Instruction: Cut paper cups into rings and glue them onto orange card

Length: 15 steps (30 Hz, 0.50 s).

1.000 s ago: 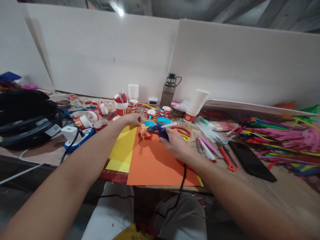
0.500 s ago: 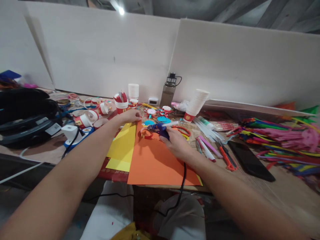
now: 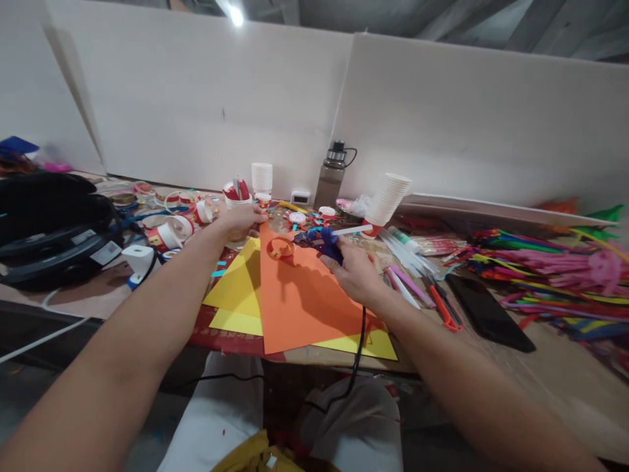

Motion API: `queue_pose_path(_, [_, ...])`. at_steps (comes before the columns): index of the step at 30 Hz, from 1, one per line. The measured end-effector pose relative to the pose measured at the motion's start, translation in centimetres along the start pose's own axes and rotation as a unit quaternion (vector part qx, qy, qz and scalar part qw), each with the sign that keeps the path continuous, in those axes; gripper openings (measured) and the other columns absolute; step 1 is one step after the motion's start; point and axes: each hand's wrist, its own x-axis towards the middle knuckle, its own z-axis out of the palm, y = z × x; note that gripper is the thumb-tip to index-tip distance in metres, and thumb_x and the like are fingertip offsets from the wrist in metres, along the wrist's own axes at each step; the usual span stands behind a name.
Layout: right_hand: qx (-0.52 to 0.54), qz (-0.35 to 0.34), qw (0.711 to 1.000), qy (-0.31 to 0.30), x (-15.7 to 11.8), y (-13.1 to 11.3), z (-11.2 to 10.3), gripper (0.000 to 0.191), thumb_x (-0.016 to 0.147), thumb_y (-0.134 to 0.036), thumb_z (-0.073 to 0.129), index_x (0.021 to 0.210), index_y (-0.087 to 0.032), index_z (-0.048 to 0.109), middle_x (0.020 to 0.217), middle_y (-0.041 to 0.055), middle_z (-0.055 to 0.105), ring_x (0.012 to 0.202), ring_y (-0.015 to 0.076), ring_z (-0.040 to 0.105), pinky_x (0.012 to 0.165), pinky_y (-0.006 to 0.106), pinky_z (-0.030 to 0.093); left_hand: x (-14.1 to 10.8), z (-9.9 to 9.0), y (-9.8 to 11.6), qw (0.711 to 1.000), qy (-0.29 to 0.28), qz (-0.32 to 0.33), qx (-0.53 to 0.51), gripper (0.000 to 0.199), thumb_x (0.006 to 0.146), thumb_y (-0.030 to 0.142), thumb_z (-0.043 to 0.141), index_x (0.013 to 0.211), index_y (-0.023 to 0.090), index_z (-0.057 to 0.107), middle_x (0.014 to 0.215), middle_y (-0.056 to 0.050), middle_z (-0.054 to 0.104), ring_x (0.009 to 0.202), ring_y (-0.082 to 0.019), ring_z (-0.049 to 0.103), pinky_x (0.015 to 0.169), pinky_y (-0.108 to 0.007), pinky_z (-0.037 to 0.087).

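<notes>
My left hand [image 3: 248, 219] is closed on the far left corner of an orange paper sheet [image 3: 304, 314], pinching its edge. In my right hand [image 3: 356, 265] is a blue hot glue gun [image 3: 327, 242], its nozzle pointing left and a white glue stick [image 3: 351, 230] jutting from its back. Just left of the nozzle, a red paper ring [image 3: 280, 249] shows over the orange sheet; I cannot tell if it rests on it. Yellow sheets [image 3: 238, 282] lie partly under the orange one. A black cord [image 3: 362, 341] hangs from the gun over the table edge.
Behind stand a water bottle [image 3: 330, 177], stacked paper cups [image 3: 388, 200] and red-white cup pieces [image 3: 164, 239]. To the right lie an orange cutter [image 3: 446, 308], a black phone [image 3: 489, 313] and colourful pipe cleaners [image 3: 555, 252]. A white charger [image 3: 140, 259] and black headgear [image 3: 59, 229] sit left.
My left hand has moved left, and the orange sheet has turned, uncovering more yellow at the front. The red ring has shifted left and away. The glue gun has risen slightly in view.
</notes>
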Motion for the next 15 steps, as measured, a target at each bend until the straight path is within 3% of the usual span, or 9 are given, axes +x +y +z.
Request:
queue_pose_path(4, [-0.021,0.009,1.000,0.017,0.0,-0.1,-0.7,0.029,0.087,-0.029,0.050,0.111,-0.015,0.056,0.102,0.0129,0.067,0.087,0.0266,0.061,0.072,0.034,0.044,-0.3,0.6,0.4,0.999,0.037,0.010,-0.037,0.015,0.077,0.010,0.064,0.074,0.015,0.050,0.058,0.004,0.057,0.046,-0.007,0.055,0.042,-0.015,0.044])
queue_pose_path(9, [0.003,0.011,0.999,0.044,0.1,0.2,-1.4,0.034,0.087,-0.028,0.050,0.119,-0.016,0.053,0.105,0.0122,0.067,0.091,0.0261,0.061,0.077,0.035,0.045,-0.9,1.0,0.7,0.995,0.043,0.033,-0.088,0.014,0.078,0.009,0.064,0.073,0.014,0.051,0.060,0.002,0.058,0.048,-0.007,0.057,0.046,-0.016,0.049])
queue_pose_path(15, [0.014,0.014,0.998,0.051,-0.1,0.5,-1.4,0.034,0.087,-0.028,0.051,0.119,-0.017,0.053,0.107,0.0120,0.067,0.092,0.0262,0.061,0.079,0.036,0.045,-1.6,1.1,0.1,0.995,0.061,-0.028,-0.072,0.023,0.068,0.004,0.070,0.063,0.014,0.050,0.049,0.007,0.045,0.040,-0.004,0.047,0.055,-0.025,0.058])
